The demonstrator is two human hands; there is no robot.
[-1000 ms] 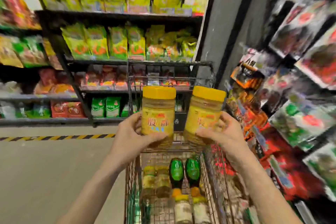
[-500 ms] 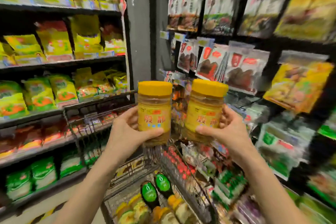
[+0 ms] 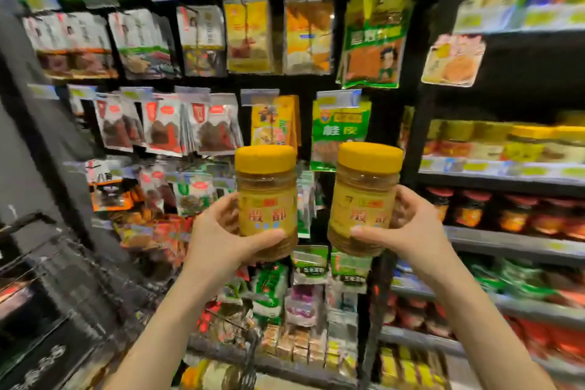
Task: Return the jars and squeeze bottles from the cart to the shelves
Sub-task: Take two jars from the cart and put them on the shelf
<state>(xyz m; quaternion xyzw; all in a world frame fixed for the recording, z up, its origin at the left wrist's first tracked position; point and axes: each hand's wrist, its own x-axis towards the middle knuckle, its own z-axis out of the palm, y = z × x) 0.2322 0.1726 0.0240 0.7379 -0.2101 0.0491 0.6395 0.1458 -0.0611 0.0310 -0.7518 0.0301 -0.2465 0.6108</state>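
Two jars being held up before the shelves (image 3: 506, 174).
The left jar (image 3: 267, 199) and right jar (image 3: 364, 196) are likely feeling hard, smooth, a bit heavy; gripping the middle is looking best. Both are showing yellow lids and labels. The left hand (image 3: 221, 241) and right hand (image 3: 411, 231) are each gripping one.

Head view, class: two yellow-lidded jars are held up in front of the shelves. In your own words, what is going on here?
A person holds two matching yellow-lidded jars upright before store shelves. The left grip wraps the left jar, and the right grip wraps the right jar. Neither jar is shelved yet. Blurred yellow-topped containers line a shelf on the right.
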